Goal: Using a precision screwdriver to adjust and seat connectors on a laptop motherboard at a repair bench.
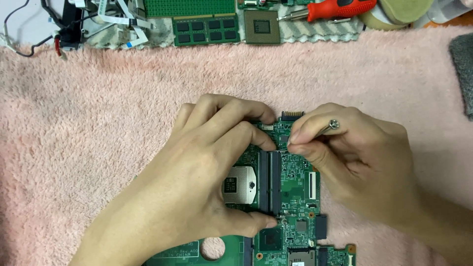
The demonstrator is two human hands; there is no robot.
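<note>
My left hand point(207, 162) pins the green laptop circuit board point(290, 197); my right hand point(345, 157) pinches a slim metal tool point(329, 127), kept upright and steady

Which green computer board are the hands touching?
The big green board lying on the pink fluffy cloth. The left hand and right hand rest on it. The smaller memory boards lie untouched at the top.

electronics repair bench: memory modules point(206, 30), processor chip point(261, 26), screwdriver point(340, 9), pink towel point(98, 123).
</note>
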